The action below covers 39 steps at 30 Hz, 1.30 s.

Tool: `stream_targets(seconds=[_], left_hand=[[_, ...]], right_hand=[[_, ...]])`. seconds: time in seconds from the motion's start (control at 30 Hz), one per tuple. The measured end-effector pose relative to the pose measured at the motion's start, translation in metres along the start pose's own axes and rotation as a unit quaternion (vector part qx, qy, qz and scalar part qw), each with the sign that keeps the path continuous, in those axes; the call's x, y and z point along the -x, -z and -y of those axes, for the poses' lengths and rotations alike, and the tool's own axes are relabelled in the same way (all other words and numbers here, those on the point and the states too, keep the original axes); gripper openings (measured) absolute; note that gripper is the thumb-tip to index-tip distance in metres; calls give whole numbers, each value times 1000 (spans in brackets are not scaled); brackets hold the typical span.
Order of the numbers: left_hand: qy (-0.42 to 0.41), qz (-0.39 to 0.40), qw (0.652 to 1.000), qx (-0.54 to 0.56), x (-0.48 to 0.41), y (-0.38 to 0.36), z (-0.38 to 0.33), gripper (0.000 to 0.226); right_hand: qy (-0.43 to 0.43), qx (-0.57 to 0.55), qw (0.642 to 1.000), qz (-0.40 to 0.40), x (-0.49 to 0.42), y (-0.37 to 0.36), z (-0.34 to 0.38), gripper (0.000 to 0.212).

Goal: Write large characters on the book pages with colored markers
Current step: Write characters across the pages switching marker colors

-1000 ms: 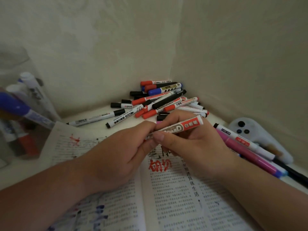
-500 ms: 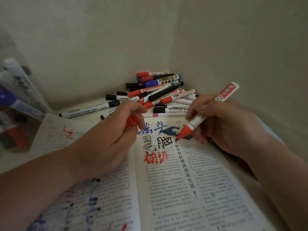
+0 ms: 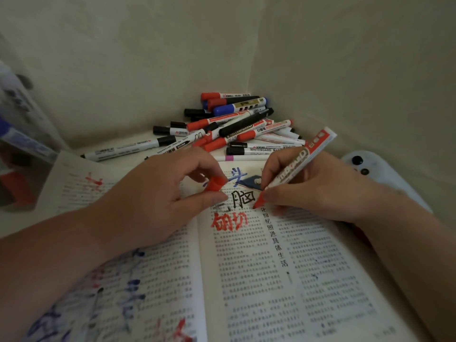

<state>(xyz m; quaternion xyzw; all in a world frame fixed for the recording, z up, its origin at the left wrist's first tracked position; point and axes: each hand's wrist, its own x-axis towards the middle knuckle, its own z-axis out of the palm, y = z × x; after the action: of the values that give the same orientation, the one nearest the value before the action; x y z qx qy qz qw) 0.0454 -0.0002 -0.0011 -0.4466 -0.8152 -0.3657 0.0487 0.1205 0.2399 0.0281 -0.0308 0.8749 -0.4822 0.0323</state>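
An open book (image 3: 271, 280) of printed text lies before me, with large blue, black and red characters drawn near the top of its right page. My right hand (image 3: 318, 191) grips an uncapped red whiteboard marker (image 3: 296, 166), its red tip touching the right page just right of the black characters. My left hand (image 3: 158, 193) rests on the left page by the spine and pinches the marker's red cap (image 3: 216, 184) between its fingers. The left page carries red and blue marks too.
A pile of red, black and blue markers (image 3: 237, 127) lies in the wall corner behind the book. A clear container (image 3: 19, 149) with more markers stands at the left. A white device (image 3: 370, 169) with dark buttons lies at the right.
Both hands pulled the red cap off the marker. The left hand took the cap away to the left, and the right hand turned the marker and lowered its tip onto the right page.
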Motion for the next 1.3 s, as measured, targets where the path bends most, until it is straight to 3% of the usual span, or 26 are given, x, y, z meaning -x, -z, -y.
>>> stream_targets(seconds=[0.1,0.3,0.47,0.63,0.8,1.03,1.3], left_hand=[[-47,0,999,-27,-1,0,5,24],[-32,9,999,-26,-1,-2,7,20],[-26,12,999,-38,-2,-3,10,24],[-29,14,999,-28,-1,-4,10,21],[-27,20,999,-28,-1,-3,9,22],[-29,16,999,-26,0,-4,9,18],[-21,19,999,-26,0,-3,8,22]], right_hand=[[20,36,999,-6,-1,-3,1,11],[26,50,998,1,-2,-1,-2,9],[27,39,997,55,1,-2,2,11],[8,-2,1000,-1,-2,2,-4,13],[8,41,999,14,-2,0,0,9],[-13,55,998,-28,-3,0,1,11],[11,29,999,19,1,-4,6,10]])
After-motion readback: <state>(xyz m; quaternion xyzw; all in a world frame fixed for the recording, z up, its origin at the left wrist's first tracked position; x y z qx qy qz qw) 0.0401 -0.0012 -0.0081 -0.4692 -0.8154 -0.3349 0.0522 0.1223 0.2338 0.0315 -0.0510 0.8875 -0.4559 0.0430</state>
